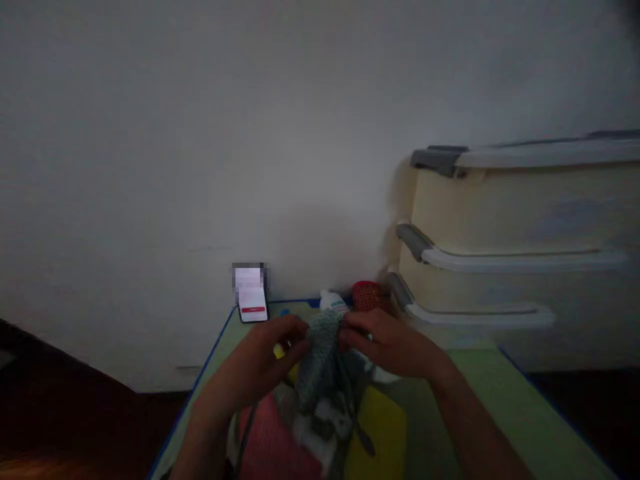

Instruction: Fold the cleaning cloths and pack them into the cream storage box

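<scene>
Between my two hands hangs a grey-green piece of knitted cloth [320, 363]. My left hand [267, 350] pinches its upper left edge with thumb and fingertips. On the upper right edge, the fingers of my right hand [387, 340] are closed in the same way. A dark cord-like strip [361, 433] dangles below the cloth on the right; what it belongs to is unclear. Beneath lie a pink-red cloth [277, 443], a yellow item [377, 433] and a white-and-grey patterned item [320, 430], all dim and partly covered.
A lit phone [253, 300] leans on the wall at the table's back left. Behind my hands are a white bottle [333, 301] and a red patterned container [369, 295]. Stacked cream bins [500, 210] with grey-white rims stand right. The green table [480, 380] has blue edging.
</scene>
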`<state>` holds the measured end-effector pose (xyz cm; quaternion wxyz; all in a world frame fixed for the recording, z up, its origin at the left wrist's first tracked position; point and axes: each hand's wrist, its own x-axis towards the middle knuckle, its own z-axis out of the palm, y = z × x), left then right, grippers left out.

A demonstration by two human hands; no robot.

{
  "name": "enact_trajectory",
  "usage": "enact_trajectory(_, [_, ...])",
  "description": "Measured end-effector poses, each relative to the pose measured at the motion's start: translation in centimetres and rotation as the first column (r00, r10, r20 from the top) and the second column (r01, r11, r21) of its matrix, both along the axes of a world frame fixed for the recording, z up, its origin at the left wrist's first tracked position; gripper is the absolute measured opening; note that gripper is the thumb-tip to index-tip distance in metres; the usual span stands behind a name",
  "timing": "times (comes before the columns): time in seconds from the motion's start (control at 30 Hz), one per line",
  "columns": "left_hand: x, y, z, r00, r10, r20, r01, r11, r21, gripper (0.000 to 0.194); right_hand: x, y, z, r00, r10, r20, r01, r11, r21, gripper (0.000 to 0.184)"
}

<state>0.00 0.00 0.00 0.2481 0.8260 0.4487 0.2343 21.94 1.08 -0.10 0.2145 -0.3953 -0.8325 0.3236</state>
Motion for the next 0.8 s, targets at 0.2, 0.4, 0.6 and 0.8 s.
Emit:
enact_trajectory(0.2, [0.1, -0.2, 0.4, 0.999, 0.046, 0.028, -0.044, 0.996, -0.080, 0.015, 0.6, 0.1, -0.3, 1.000, -0.001, -0.008, 0.001, 1.000, -0.024, 0.020])
enact_trajectory(0.4, [0.7, -0.1, 0.1, 0.997, -0.024, 0.074, 0.030, 0.996, -0.081, 0.017, 0.4, -0.2, -0.7, 0.998, 0.010, -0.057, -0.011, 1.000, -0.018, 0.013])
enact_trajectory(0.6, [0.0, 0.3, 0.0, 0.995, 0.048, 0.082, -0.043, 0.997, -0.060, 0.015, 1.2, 0.7, -1.0, 0.972, -0.123, -0.198, 0.117, 0.992, -0.043, 0.007])
enact_trajectory(0.8, [-0.2, 0.4, 0.3, 0.933, 0.200, 0.300, -0.180, 0.979, -0.095, 0.012, 0.8, 1.1, -1.0, 0.846, -0.275, -0.456, 0.236, 0.961, -0.143, 0.012])
